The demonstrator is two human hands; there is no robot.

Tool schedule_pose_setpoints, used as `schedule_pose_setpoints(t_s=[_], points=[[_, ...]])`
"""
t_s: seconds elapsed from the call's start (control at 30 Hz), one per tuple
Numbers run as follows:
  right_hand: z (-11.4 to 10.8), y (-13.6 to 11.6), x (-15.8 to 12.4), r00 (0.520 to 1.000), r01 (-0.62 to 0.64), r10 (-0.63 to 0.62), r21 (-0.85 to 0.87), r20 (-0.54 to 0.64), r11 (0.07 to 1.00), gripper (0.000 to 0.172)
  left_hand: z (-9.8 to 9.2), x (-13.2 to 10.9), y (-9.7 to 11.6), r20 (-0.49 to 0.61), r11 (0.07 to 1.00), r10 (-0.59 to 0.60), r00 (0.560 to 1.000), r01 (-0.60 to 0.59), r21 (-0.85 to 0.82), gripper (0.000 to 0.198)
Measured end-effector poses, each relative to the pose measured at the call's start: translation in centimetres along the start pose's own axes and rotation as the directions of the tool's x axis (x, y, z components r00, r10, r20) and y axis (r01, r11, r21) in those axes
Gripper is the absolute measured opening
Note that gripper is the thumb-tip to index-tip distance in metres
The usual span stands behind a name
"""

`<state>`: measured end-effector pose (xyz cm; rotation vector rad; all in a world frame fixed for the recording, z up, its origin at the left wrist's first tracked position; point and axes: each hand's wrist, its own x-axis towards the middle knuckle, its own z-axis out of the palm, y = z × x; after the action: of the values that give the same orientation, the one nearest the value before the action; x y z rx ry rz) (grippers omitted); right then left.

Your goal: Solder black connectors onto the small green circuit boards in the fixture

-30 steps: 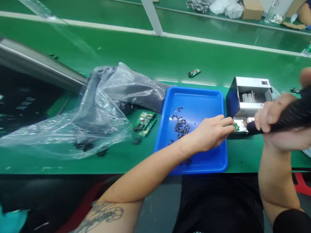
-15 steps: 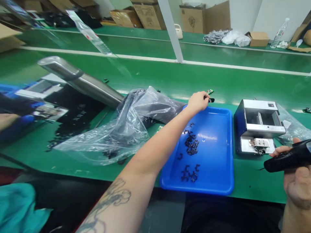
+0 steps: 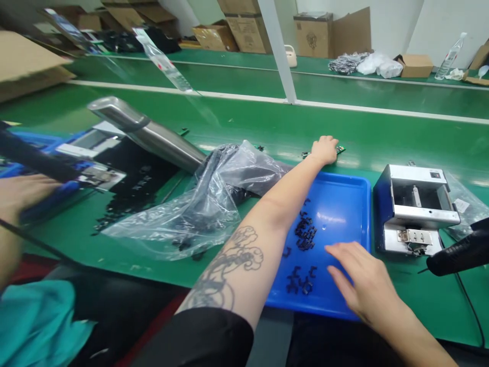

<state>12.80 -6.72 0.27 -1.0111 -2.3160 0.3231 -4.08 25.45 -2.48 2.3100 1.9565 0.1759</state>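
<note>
A long green conveyor bench [image 3: 244, 122] runs across the workshop, with cardboard boxes [image 3: 317, 35] stacked along the far wall and a white post [image 3: 280, 56] rising from the belt's edge. On the near side sits a blue tray [image 3: 344, 204] scattered with small black clips [image 3: 305, 232], some gathered in the middle and a few more near its front rim. The person's left hand [image 3: 324, 150] reaches out past the far edge of the tray, fingers curled down over a small green circuit board [image 3: 339, 149] lying on the belt, touching it; whether the board is truly pinched I cannot tell. The right hand [image 3: 357, 278] hovers low over the tray's near right corner, fingers spread and slack, holding nothing, just beside the front clips. To the right of the tray stands a small metal fixture [image 3: 414, 209], and a black handled tool [image 3: 458, 252] lies on the bench near it, its cord trailing toward the front edge. Left of the tray, a crumpled clear plastic bag [image 3: 206, 204] sprawls over dark parts, with a steel lever [image 3: 145, 132] slanting above it. At the far left edge another person's hand [image 3: 19, 196] rests by a blue fixture.
</note>
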Motion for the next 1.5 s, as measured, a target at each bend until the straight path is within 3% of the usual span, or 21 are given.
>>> schedule_pose_setpoints(t_s=[0.07,0.2,0.4,0.5,0.7,0.83,0.93,1.0,1.1,1.2,1.3,1.4,1.5], points=[[2.6,0.3,2.3,0.994,0.010,-0.005,-0.043,0.112,0.999,0.029,0.8,0.1,1.4,0.015,0.996,0.083,0.996,-0.083,0.014,0.040],[6.2,0.5,4.8,0.955,0.044,-0.013,-0.098,0.297,0.994,0.035,1.8,0.0,2.8,0.005,0.992,0.125,0.992,-0.125,0.033,0.038],[7.1,0.8,4.9,0.904,0.057,-0.016,-0.085,0.427,0.995,0.016,1.7,-1.0,2.8,-0.035,0.985,0.148,0.988,-0.150,-0.081,0.034],[6.7,1.4,4.2,0.918,-0.001,0.016,-0.038,0.396,0.999,0.011,1.8,-2.0,2.9,-0.098,0.972,0.131,0.986,-0.148,-0.184,0.022],[5.3,2.6,2.6,0.969,-0.158,0.108,0.220,0.223,0.963,0.026,1.2,-3.0,3.0,-0.231,0.890,0.039,0.972,-0.139,-0.435,0.008],[3.7,2.7,1.6,0.963,-0.270,0.231,0.454,0.140,0.849,0.024,-0.3,-4.5,3.7,-0.283,0.777,-0.050,0.958,-0.141,-0.614,0.008],[2.5,2.4,0.7,0.930,-0.349,0.344,0.590,0.126,0.728,0.027,-1.2,-7.5,4.6,-0.244,0.648,-0.068,0.967,-0.143,-0.748,0.025],[1.9,2.4,0.0,0.909,-0.373,0.399,0.657,0.119,0.655,0.031,-1.6,-10.3,5.2,-0.174,0.549,-0.033,0.984,-0.128,-0.826,0.033],[1.5,2.5,-0.9,0.890,-0.375,0.444,0.714,0.100,0.591,0.033,-2.3,-14.9,5.9,-0.037,0.422,0.095,0.995,-0.074,-0.903,0.025],[0.8,2.6,-1.6,0.878,-0.370,0.475,0.723,0.066,0.583,0.027,-3.0,-18.7,6.3,0.065,0.337,0.231,0.971,-0.017,-0.941,0.022],[-0.6,2.4,-2.3,0.859,-0.378,0.512,0.695,0.016,0.612,0.022,-3.5,-21.3,6.6,0.152,0.246,0.367,0.918,0.062,-0.967,0.031],[-2.3,2.1,-3.0,0.841,-0.384,0.538,0.642,-0.052,0.664,0.022,-3.8,-22.7,6.9,0.177,0.245,0.439,0.881,0.072,-0.967,0.037],[-3.8,2.1,-3.6,0.833,-0.385,0.541,0.578,-0.117,0.719,0.024,-4.2,-23.6,7.0,0.140,0.299,0.521,0.842,-0.026,-0.954,0.037]])
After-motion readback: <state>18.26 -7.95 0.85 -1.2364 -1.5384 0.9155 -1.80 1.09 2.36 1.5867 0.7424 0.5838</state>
